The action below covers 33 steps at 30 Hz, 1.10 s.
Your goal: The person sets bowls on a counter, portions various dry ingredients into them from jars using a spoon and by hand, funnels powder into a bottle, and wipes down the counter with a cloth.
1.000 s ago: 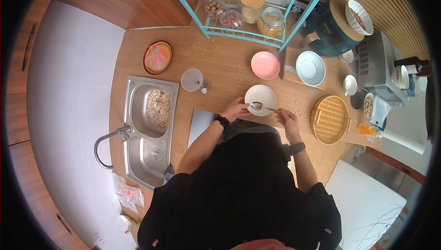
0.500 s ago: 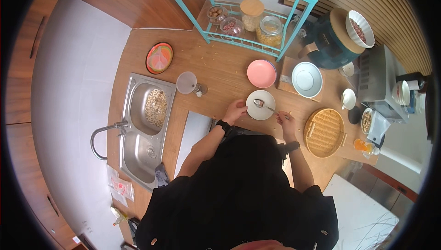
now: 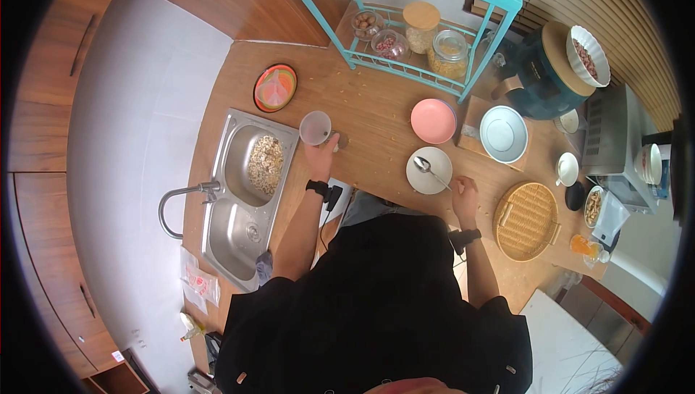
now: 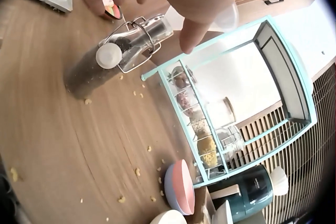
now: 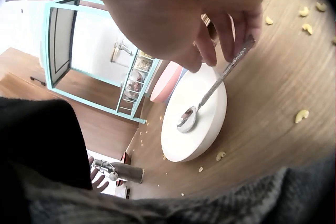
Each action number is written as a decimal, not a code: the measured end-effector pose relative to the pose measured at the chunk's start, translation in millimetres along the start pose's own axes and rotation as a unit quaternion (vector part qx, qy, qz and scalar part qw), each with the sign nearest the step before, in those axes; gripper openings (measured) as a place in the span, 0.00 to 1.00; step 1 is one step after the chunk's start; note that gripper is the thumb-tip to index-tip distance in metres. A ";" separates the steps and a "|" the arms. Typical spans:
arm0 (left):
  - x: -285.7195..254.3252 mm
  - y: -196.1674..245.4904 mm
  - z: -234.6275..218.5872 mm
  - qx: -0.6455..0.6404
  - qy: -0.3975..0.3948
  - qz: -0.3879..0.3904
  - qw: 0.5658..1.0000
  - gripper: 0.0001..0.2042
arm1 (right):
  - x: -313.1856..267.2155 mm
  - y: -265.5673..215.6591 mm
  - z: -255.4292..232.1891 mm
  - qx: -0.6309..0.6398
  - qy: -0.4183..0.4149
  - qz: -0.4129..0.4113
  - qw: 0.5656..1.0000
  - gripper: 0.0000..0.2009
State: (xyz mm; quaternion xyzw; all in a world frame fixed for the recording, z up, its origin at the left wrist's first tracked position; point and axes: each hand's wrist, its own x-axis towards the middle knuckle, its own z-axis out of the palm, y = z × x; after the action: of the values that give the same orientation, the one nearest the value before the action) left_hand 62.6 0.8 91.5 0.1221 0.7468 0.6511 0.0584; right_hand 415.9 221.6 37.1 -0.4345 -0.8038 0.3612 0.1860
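Note:
A clear swing-top bottle with dark contents stands on the counter, its white stopper hanging at the side. Over its mouth is a wide translucent funnel. My left hand reaches to the bottle's neck from the near side, thumb and fingers spread apart around the top. At the handle's end, my right hand pinches a metal spoon. The spoon's bowl lies inside a shallow white bowl, which sits on the counter near the edge.
A pink bowl and a pale blue bowl stand behind the white one. Right lies a wicker tray; left, a sink with a heap of pale pieces. A turquoise rack holds jars. Small curved pieces lie scattered.
My left hand has left the white bowl's rim and moved left to the bottle and funnel. The right hand still holds the spoon in the bowl.

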 end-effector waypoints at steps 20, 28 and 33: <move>11.1 11.2 -9.3 0.046 -0.042 0.027 0.998 0.21 | -19.0 -43.0 -29.5 0.074 0.094 0.002 0.993 0.06; 12.0 17.9 -10.8 0.060 -0.050 0.001 0.997 0.20 | -5.3 -73.3 -21.1 0.115 0.066 -0.022 0.991 0.07; 11.6 3.8 -11.9 0.098 -0.068 0.000 0.993 0.20 | 3.1 -102.0 -8.4 0.121 0.037 -0.021 0.992 0.07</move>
State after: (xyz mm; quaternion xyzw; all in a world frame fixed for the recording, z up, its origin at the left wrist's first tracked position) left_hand 48.8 -7.1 97.8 0.1714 0.8010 0.5653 0.0971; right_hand 361.8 190.9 118.4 -0.4047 -0.7561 0.4349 0.2746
